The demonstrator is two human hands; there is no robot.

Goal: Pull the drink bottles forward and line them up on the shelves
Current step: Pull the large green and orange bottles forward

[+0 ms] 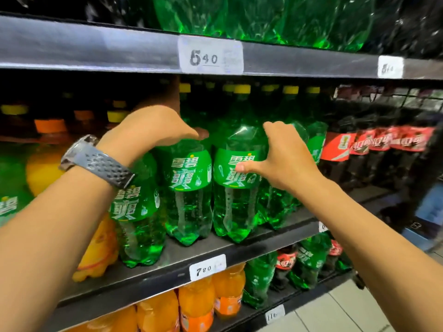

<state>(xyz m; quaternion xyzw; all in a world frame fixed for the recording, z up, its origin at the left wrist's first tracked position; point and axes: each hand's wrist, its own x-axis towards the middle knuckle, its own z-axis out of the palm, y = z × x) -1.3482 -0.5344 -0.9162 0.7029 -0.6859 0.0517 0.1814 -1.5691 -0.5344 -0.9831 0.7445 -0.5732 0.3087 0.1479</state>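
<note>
Green soda bottles with green labels and yellow caps stand on the middle shelf (239, 248). My left hand (153, 130), with a grey watch on the wrist, grips the shoulder of one green bottle (189, 188) from above, thumb on its front. My right hand (285, 159) curls round the right side of the neighbouring green bottle (235, 195), thumb pressed on its label. A third green bottle (139, 226) stands further forward at the left, partly behind my left forearm. More green bottles stand behind these in the dark.
Orange soda bottles (43, 168) fill the shelf's left part, dark cola bottles with red labels (374, 142) the right. The upper shelf edge (96, 51) carries price tags. The lower shelf holds orange bottles (199, 305), green and cola bottles. Tiled floor lies bottom right.
</note>
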